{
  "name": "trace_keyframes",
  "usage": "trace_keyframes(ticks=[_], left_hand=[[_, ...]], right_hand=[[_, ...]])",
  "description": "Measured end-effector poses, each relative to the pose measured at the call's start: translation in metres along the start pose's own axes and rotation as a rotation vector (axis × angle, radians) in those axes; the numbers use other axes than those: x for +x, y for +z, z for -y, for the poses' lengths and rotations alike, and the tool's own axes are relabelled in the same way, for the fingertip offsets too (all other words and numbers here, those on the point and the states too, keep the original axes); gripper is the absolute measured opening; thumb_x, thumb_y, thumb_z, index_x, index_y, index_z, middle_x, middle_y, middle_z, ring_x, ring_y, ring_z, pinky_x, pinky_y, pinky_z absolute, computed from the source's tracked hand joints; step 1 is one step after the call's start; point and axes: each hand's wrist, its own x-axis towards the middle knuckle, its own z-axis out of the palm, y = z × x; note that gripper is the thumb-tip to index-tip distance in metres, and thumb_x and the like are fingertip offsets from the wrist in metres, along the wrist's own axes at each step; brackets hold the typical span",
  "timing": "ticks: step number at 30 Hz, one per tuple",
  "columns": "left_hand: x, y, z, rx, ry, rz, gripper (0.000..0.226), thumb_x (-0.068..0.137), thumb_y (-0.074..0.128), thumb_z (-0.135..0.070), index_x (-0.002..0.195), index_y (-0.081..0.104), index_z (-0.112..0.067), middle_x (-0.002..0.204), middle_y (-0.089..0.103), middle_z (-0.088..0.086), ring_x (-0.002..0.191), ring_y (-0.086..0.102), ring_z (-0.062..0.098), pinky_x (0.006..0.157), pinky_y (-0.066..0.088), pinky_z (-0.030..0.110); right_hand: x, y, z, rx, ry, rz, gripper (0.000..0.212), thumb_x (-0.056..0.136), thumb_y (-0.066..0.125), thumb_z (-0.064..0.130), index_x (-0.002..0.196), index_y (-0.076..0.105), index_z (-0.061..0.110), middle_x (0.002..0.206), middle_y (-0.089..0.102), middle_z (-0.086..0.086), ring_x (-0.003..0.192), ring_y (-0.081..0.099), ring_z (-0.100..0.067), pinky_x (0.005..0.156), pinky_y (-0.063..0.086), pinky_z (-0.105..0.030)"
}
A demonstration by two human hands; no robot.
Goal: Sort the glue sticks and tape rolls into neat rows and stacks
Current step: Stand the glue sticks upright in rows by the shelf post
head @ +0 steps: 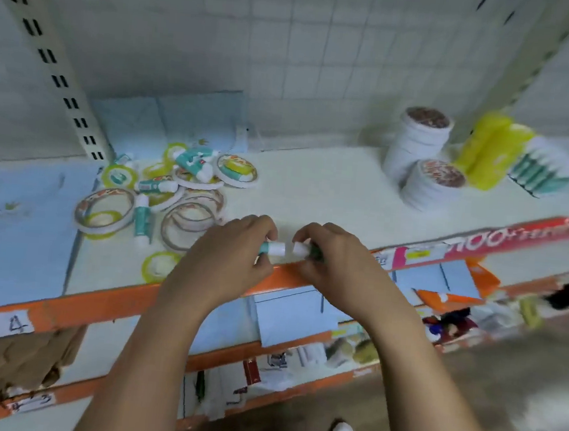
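Two hands work at the front edge of the shelf (pixel 313 180). Your left hand (pixel 235 245) has its fingers closed around a glue stick (pixel 271 248), white cap pointing to 3 o'clock. Your right hand (pixel 331 253) has its fingers closed around a second glue stick (pixel 302 249), white cap pointing to 9 o'clock. The two caps face each other, just apart. At 10 o'clock from the hands lies a loose pile (pixel 161 191) of tape rolls and glue sticks, overlapping one another. At 2 o'clock stand two stacks of white tape rolls (pixel 419 148), touching. Beside them at 3 o'clock rest yellow packages (pixel 488 150) and a row of green-and-white sticks (pixel 541 172).
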Motion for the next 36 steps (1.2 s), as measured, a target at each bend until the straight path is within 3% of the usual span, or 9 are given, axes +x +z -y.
trace_keyframes(ticks=[5, 13, 19, 25, 36], left_hand=[[0.057, 0.033, -0.080, 0.010, 0.162, 0.044, 0.018, 0.088, 0.052, -0.023, 0.106, 0.051, -0.028, 0.102, 0.056, -0.010, 0.093, 0.052, 0.015, 0.078, 0.043, 0.034], [0.153, 0.107, -0.228, -0.144, 0.284, 0.124, 0.017, 0.087, 0.058, -0.019, 0.103, 0.055, -0.022, 0.101, 0.059, -0.004, 0.090, 0.055, 0.018, 0.076, 0.046, 0.041], [0.210, 0.166, -0.323, -0.199, 0.341, 0.184, 0.020, 0.088, 0.059, -0.019, 0.106, 0.056, -0.025, 0.107, 0.061, -0.007, 0.091, 0.058, 0.018, 0.073, 0.049, 0.033], [0.253, 0.197, -0.374, -0.224, 0.366, 0.208, 0.019, 0.091, 0.059, -0.017, 0.109, 0.058, -0.021, 0.108, 0.061, -0.004, 0.098, 0.058, 0.019, 0.082, 0.050, 0.042], [0.351, 0.232, -0.416, -0.188, 0.411, 0.123, 0.019, 0.092, 0.057, -0.019, 0.111, 0.061, -0.022, 0.105, 0.064, 0.000, 0.093, 0.060, 0.022, 0.077, 0.052, 0.044]], right_hand=[[-0.030, -0.043, -0.082, 0.015, 0.129, -0.096, 0.025, 0.087, 0.058, 0.017, 0.111, 0.060, 0.018, 0.095, 0.056, -0.006, 0.087, 0.056, -0.024, 0.076, 0.046, -0.042], [-0.078, -0.133, -0.239, -0.043, 0.235, -0.185, 0.023, 0.085, 0.056, 0.015, 0.108, 0.060, 0.020, 0.091, 0.055, -0.001, 0.082, 0.051, -0.021, 0.068, 0.044, -0.037], [-0.116, -0.187, -0.336, -0.062, 0.330, -0.221, 0.018, 0.088, 0.056, 0.014, 0.105, 0.061, 0.018, 0.088, 0.053, -0.002, 0.080, 0.051, -0.022, 0.068, 0.045, -0.039], [-0.126, -0.219, -0.399, -0.040, 0.399, -0.243, 0.025, 0.090, 0.057, 0.015, 0.113, 0.063, 0.022, 0.094, 0.056, -0.003, 0.080, 0.056, -0.021, 0.071, 0.049, -0.039], [-0.075, -0.255, -0.480, -0.040, 0.421, -0.252, 0.026, 0.089, 0.056, 0.015, 0.112, 0.064, 0.021, 0.097, 0.058, -0.003, 0.083, 0.058, -0.020, 0.076, 0.051, -0.042]])
